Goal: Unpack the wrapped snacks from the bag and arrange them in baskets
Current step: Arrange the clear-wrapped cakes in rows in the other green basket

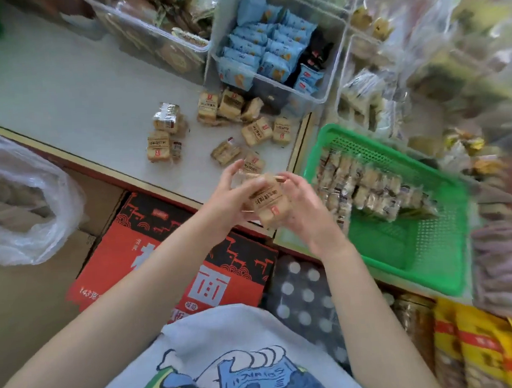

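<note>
My left hand (228, 195) and my right hand (306, 208) together hold a small stack of tan wrapped snacks (269, 203) above the counter's front edge. Several more of the same wrapped snacks (228, 108) lie loose on the white counter (72, 94) beyond my hands. To the right a green plastic basket (426, 261) holds a row of these snacks (371, 189) standing along its far side. A clear plastic bag (24, 202) sits slumped at the left.
Clear bins of other snacks stand at the back, one with blue packets (269, 46). A red and black carton (174, 258) and bottle caps (306, 295) sit below the counter. Yellow packets (483, 351) lie at the lower right.
</note>
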The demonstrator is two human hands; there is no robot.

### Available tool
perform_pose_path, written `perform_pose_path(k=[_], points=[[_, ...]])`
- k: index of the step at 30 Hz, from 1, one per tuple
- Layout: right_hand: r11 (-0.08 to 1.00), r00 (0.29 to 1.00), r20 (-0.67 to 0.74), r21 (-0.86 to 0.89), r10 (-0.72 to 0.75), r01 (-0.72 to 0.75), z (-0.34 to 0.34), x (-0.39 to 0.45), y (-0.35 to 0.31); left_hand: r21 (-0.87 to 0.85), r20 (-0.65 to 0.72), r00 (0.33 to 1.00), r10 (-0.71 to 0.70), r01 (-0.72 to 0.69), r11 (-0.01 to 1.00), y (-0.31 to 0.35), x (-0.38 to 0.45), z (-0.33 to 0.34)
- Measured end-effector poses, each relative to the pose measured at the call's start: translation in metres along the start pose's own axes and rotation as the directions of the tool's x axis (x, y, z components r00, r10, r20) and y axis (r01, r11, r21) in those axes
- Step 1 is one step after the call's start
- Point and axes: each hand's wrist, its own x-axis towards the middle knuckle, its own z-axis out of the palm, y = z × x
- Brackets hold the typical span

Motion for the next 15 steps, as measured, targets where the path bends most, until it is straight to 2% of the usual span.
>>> perform_pose_path(k=[2, 4, 7, 9, 11, 13, 15], points=[[0.995, 0.995, -0.031, 0.045, -0.091, 0.092, -0.019, -0.016, -0.003, -0.062, -0.015, 1.0, -0.011, 0.01, 0.998, 0.004, 0.0, 0.025], [0.988, 0.981, -0.119, -0.013, -0.154, 0.153, -0.036, -0.028, 0.0, -0.031, 0.028, 0.999, -0.022, 0.022, 0.999, 0.004, 0.001, 0.052], [0.976, 0.944, -0.264, 0.034, -0.199, 0.215, -0.065, -0.044, 0.007, 0.081, 0.197, 0.978, -0.065, 0.05, 0.995, -0.007, 0.002, 0.089], [0.964, 0.917, -0.351, 0.111, -0.188, 0.24, -0.087, -0.055, 0.012, 0.151, 0.319, 0.942, -0.1, 0.054, 0.987, -0.017, 0.002, 0.109], [0.966, 0.895, -0.413, 0.114, -0.165, 0.231, -0.105, -0.067, 0.019, 0.199, 0.388, 0.912, -0.135, 0.06, 0.978, -0.028, 0.003, 0.125], [0.979, 0.893, -0.435, 0.101, -0.115, 0.175, -0.12, -0.075, 0.027, 0.234, 0.359, 0.918, -0.166, 0.084, 0.969, -0.041, 0.004, 0.14], [0.993, 0.912, -0.404, 0.066, -0.068, 0.103, -0.132, -0.083, 0.038, 0.344, 0.247, 0.955, -0.165, 0.072, 0.936, -0.058, 0.009, 0.158]])
